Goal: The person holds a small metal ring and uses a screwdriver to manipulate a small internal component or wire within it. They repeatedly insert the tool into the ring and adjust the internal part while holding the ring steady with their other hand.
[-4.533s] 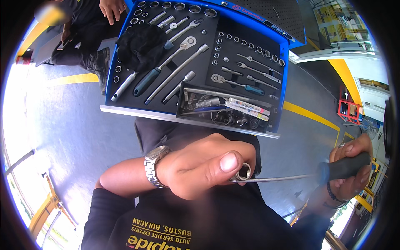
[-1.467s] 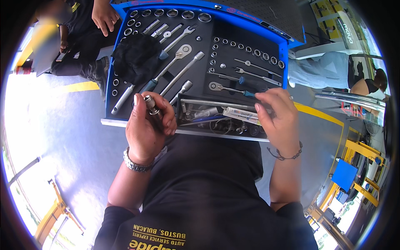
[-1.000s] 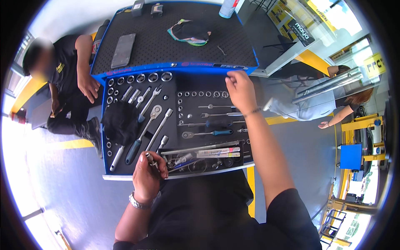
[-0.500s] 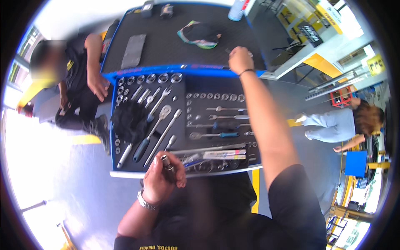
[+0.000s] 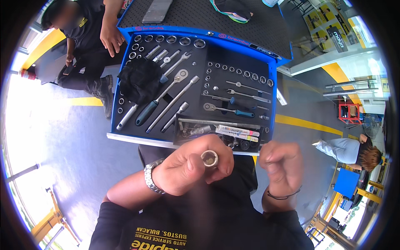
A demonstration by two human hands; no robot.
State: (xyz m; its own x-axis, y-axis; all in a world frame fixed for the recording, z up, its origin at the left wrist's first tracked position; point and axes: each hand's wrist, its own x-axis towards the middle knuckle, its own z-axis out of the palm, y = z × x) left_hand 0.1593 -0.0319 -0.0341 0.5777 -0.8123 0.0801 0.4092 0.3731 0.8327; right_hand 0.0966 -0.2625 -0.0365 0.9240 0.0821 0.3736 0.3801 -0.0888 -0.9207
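Close in front of my chest, my left hand (image 5: 179, 168) is wrapped round a chrome socket (image 5: 209, 158). The socket's open end faces up, and the fingers hide the rest of it. My right hand (image 5: 284, 166), slightly blurred, hovers to its right with the fingers curled in; whatever they may hold is hidden. Beyond both hands is a pulled-out drawer of tools, with sockets (image 5: 185, 41) in foam, a large ratchet (image 5: 162, 98) and a smaller ratchet (image 5: 229, 110). Nearest my hands in the drawer, a black tray (image 5: 180, 131) holds paint markers (image 5: 237, 132) and small loose parts.
A black cloth (image 5: 139, 79) covers part of the drawer's left side. On the blue cabinet's top mat (image 5: 187, 18) lie a phone (image 5: 158, 10) and a dark cloth bundle (image 5: 233, 9). A seated person (image 5: 89, 50) is at the left; another person (image 5: 346, 154) is farther right.
My right hand has come back from the cabinet top to beside my left hand. The left hand, still gripping the socket, is now nearer the camera. The view has shifted, showing the drawer higher up.
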